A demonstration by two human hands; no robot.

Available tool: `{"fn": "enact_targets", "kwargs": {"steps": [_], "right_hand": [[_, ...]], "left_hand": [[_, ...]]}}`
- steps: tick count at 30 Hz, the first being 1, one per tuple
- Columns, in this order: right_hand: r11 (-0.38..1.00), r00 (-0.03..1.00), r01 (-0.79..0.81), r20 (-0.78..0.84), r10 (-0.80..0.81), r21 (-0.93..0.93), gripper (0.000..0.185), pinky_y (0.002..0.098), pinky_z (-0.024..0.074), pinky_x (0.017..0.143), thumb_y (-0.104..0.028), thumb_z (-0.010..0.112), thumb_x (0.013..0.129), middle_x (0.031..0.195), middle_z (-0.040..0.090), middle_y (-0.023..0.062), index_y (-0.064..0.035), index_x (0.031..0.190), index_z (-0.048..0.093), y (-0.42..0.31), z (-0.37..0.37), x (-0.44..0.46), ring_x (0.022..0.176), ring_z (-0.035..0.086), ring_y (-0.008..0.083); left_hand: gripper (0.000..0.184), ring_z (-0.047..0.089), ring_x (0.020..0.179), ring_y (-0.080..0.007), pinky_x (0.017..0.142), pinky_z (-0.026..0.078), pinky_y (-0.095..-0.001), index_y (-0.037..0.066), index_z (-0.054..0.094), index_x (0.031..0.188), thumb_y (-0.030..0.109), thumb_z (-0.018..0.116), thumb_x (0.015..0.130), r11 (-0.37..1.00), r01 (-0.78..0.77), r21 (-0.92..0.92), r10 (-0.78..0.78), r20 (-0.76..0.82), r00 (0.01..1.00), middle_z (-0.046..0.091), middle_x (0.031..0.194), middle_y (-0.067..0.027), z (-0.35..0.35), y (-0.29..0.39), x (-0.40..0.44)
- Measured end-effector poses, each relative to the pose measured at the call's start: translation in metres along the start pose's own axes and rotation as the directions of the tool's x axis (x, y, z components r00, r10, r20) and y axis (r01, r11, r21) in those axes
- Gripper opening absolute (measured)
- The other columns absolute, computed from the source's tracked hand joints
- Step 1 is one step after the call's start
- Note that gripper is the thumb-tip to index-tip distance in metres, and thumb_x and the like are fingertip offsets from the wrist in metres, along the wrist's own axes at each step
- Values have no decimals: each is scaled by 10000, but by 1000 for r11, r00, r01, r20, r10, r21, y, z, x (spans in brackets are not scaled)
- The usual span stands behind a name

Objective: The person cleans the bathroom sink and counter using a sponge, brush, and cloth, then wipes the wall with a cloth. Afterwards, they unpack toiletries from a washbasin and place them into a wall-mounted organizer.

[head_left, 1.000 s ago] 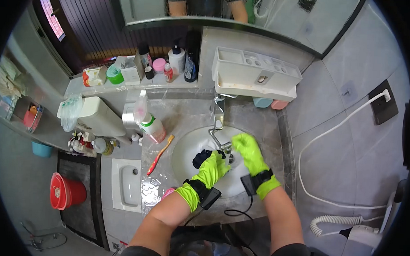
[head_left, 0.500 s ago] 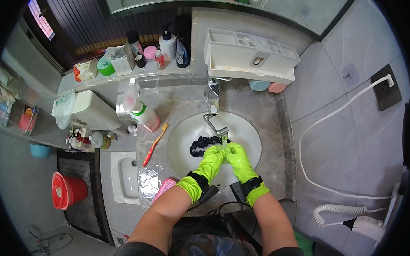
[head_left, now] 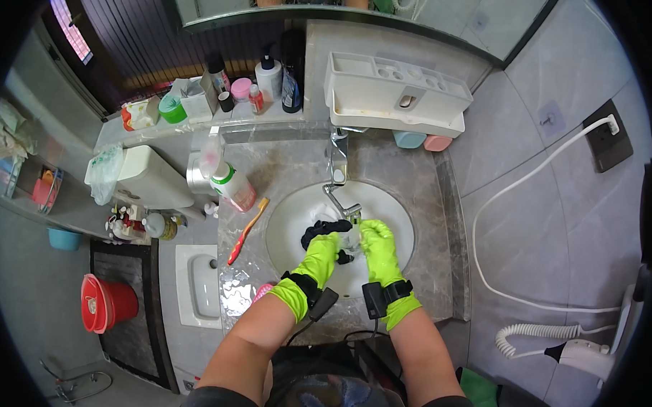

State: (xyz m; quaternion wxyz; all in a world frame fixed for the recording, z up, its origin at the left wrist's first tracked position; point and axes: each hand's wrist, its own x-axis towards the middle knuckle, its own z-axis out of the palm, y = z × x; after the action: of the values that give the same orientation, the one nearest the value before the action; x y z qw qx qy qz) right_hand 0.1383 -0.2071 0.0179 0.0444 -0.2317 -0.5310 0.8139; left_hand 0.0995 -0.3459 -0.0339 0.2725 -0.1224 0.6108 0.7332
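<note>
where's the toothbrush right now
In the head view, the toothbrush lies on the counter, just left of the sink, near the green-banded bottle.

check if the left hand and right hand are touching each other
Apart. The head view shows it: a visible gap separates the gloved fingers of the left hand from those of the right hand.

Head camera: looking forward and steeply down from the wearer's head
Basin: being viewed from above, near mid-picture
Left gloved hand and right gloved hand: being seen from behind, fairly near
Mirror: being cropped by the top edge
Shirt: showing at the bottom edge
Red bucket and wall socket: being caught left and right by a wide view
</note>
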Motion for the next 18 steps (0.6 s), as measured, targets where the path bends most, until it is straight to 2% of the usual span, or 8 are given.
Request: {"fn": "enact_targets", "kwargs": {"steps": [1, 4, 5, 6, 8, 11, 14, 18], "right_hand": [[999, 1000, 27, 8, -27, -23, 133, 228, 470, 656, -52, 638, 922, 896, 656, 15, -18, 1050, 657, -8, -1, 5, 709, 595, 94], [991, 994, 95, 63, -90, -92, 121, 213, 471, 672, -64, 636, 930, 877, 663, 2, -13, 1031, 680, -33, -1, 1, 748, 600, 75], [991, 994, 92, 73, -85, -97, 127, 212, 471, 678, -66, 633, 931, 882, 665, 4, -12, 1036, 679, -38, -1, -3, 758, 601, 74], [991, 993, 90, 85, -81, -103, 132, 211, 472, 684, -69, 630, 933, 887, 667, 7, -11, 1041, 678, -41, -3, -5, 768, 602, 73], [992, 993, 28, 114, -14, -126, 144, 215, 469, 698, -73, 602, 941, 897, 666, 18, -4, 1044, 675, -26, -22, 2, 778, 594, 79], [993, 986, -4, 166, 24, -119, 125, 225, 465, 694, -79, 591, 943, 885, 657, 23, -3, 1016, 659, -16, -29, 0, 754, 582, 89], [990, 979, 13, 201, 15, -138, 102, 238, 462, 680, -88, 586, 946, 866, 643, 27, -9, 985, 639, -13, -24, -3, 728, 567, 98], [976, 983, -18, 175, 56, -216, 100, 249, 466, 680, -88, 585, 946, 867, 633, 38, -9, 996, 621, -4, -15, -2, 725, 565, 107]], "left_hand": [[209, 541, 605, -131, 518, 420, -261, 68, 710, 1041, 226, 593, 971, 999, -32, 22, 31, 40, 999, 659, 805, -22, -14, -13, 10], [199, 571, 631, -139, 556, 458, -277, 50, 709, 1014, 220, 619, 961, 989, 147, -30, -143, 109, 984, 664, 810, -25, -28, -31, 21], [168, 598, 657, -147, 574, 474, -279, 47, 701, 955, 202, 636, 954, 998, 68, -9, -63, 269, 961, 670, 812, -34, -27, -36, 28], [134, 606, 658, -148, 575, 475, -279, 52, 698, 918, 172, 645, 945, 994, 103, 42, -110, 250, 962, 674, 800, -38, -19, -9, 14], [102, 522, 554, -129, 510, 424, -284, 78, 681, 911, 177, 701, 897, 969, 156, -193, -118, 197, 973, 633, 725, -15, 4, 9, -2], [87, 532, 581, -107, 529, 438, -280, 74, 676, 903, 145, 722, 882, 994, 79, -79, -62, 202, 977, 632, 733, 0, 6, 4, 4], [86, 637, 713, -160, 675, 511, -294, 29, 712, 937, 76, 642, 919, 999, -18, -38, 26, 246, 969, 706, 834, -62, -6, -4, 5], [101, 659, 770, -169, 731, 523, -296, 14, 712, 956, 49, 628, 913, 987, -26, -158, 64, 244, 968, 717, 853, -69, -14, 14, -11]]}}
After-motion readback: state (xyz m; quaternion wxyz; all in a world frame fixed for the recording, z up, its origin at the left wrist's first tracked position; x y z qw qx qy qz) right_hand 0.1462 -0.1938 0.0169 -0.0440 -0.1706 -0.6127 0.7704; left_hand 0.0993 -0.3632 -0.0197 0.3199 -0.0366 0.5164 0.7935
